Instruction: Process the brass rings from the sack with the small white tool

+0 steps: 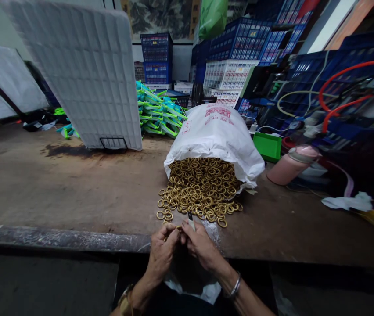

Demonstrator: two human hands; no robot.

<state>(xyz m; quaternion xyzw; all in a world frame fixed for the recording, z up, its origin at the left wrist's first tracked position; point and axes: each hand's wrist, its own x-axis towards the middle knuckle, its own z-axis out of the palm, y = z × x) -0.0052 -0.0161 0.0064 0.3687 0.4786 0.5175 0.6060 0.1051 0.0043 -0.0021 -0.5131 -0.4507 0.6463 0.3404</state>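
At the table's front edge, my left hand (162,250) is closed in a pinch on a gold-coloured ring (178,228), mostly hidden by the fingers. Close beside it, my right hand (203,245) grips a small knife-like tool (191,220) with a dark tip and a pale body. The tool points away from me, and its exact kind is unclear. Just beyond both hands lies a heap of gold-coloured rings (203,188). It spills out of the open mouth of a white woven sack (216,131) lying on its side. A plastic bag (190,281) hangs below my hands.
A white ribbed panel (91,74) stands in a wire holder on the wooden table (58,188) at left. Behind it are bright green and blue pieces (160,114). At right are a pink bottle (292,164), a green tray (267,147) and orange hoses (341,74). Crates (229,72) are stacked behind.
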